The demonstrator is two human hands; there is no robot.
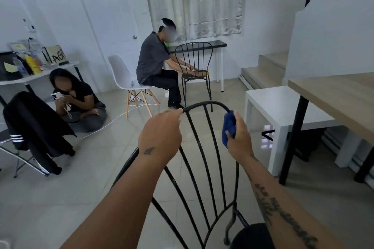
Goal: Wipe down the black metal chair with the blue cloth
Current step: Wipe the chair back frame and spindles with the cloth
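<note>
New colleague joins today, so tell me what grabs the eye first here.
Front and centre, two bare forearms reach to a black metal chair: the left hand grips its arched top rail, and the right hand presses a blue cloth to the rail's right end. Behind, a seated person tends a second black chair.

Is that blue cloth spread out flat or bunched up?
Bunched up. The blue cloth is a wad gripped in the right hand, pressed around the chair's curved top rail.

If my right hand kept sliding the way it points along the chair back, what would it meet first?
The right hand, gripping the blue cloth, would probably follow the black chair's top rail toward the left hand; depth is unclear.
</note>
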